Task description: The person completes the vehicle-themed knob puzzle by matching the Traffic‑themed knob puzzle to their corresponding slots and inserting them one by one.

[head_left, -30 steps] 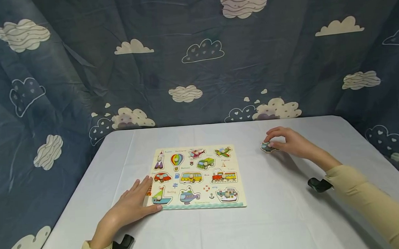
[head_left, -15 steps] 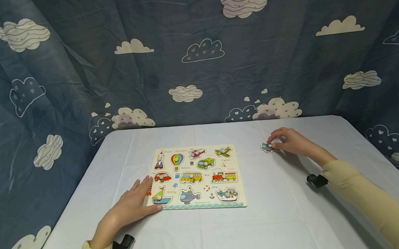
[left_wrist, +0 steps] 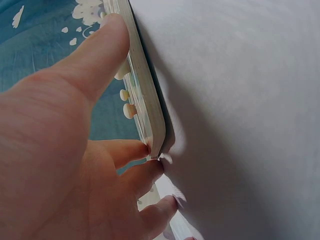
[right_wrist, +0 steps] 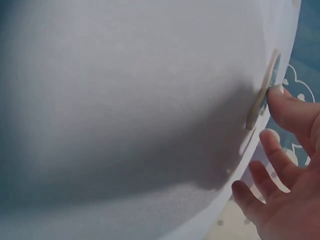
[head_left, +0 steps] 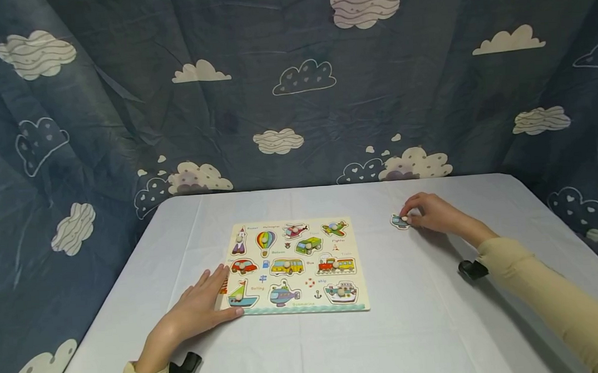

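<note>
A wooden peg puzzle board (head_left: 362, 273) with vehicle pictures and knobs lies on the table. My left hand (head_left: 194, 305) rests at its lower left corner, fingers spread along the left edge and thumb over the front edge. In the left wrist view the thumb (left_wrist: 102, 55) lies over the side with the knobs (left_wrist: 129, 110). Right of the board, my right hand (head_left: 433, 214) pinches the pale knob of a small bluish vehicle puzzle piece (head_left: 398, 221) between thumb and forefinger. The right wrist view shows this piece (right_wrist: 263, 97) edge-on, low over the white cloth.
A white cloth (head_left: 306, 347) covers the table. Behind it hangs a dark blue curtain (head_left: 296, 114) with cloud prints. Black wrist cameras (head_left: 184, 368) sit under both forearms. Several pieces, such as the bus (head_left: 286, 266) and the train (head_left: 336, 264), show on the board.
My right hand has shifted slightly right, showing the piece's knob between its fingertips. The piece stays in nearly the same spot. My left hand and the board have not moved.
</note>
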`<state>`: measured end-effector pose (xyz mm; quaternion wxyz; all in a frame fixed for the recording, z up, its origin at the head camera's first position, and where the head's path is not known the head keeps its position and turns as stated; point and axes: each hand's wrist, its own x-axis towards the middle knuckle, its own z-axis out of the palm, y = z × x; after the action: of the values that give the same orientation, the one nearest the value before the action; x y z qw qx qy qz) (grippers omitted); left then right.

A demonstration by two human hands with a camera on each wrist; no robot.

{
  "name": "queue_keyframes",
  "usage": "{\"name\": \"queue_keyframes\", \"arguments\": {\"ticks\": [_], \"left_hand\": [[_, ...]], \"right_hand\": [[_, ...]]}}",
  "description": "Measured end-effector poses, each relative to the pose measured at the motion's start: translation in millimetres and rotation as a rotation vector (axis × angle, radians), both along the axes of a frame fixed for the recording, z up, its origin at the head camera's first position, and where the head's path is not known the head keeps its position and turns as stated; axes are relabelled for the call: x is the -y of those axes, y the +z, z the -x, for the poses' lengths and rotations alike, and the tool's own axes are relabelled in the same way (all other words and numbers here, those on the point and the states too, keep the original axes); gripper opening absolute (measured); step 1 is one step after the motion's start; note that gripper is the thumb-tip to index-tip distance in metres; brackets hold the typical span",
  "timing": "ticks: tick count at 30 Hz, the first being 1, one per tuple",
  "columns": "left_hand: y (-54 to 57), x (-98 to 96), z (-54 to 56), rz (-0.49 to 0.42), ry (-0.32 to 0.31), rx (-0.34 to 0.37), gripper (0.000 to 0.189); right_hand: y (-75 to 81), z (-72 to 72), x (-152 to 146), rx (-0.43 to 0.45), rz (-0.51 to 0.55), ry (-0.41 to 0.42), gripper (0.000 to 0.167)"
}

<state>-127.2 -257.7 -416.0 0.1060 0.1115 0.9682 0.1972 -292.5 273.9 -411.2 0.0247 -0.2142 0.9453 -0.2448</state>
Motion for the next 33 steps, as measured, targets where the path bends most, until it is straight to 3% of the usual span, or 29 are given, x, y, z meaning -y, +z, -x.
{"name": "queue_keyframes", "arguments": {"ticks": [12, 20, 28, 33], "left_hand": [[3.1, -1.1, -2.1, -0.002, -0.004, -0.001, 0.105], [4.2, -1.4, -2.6, 0.0, 0.004, 0.005, 0.105], [4.6, -1.5, -2.8, -0.001, -0.001, -0.004, 0.104], [3.6, -2.4, -2.8, -0.002, 0.001, 0.005, 0.104]], "right_hand": [[3.5, -5.4, 0, -0.066, -0.04, 0.023, 0.011], [10.2, -14.6, 4, -0.01, 0.005, -0.006, 0.013], [12.3, -27.0, 22, -0.031, 0.082, 0.09, 0.014], [9.7, -34.7, 34, 0.004, 0.114, 0.114, 0.016]]}}
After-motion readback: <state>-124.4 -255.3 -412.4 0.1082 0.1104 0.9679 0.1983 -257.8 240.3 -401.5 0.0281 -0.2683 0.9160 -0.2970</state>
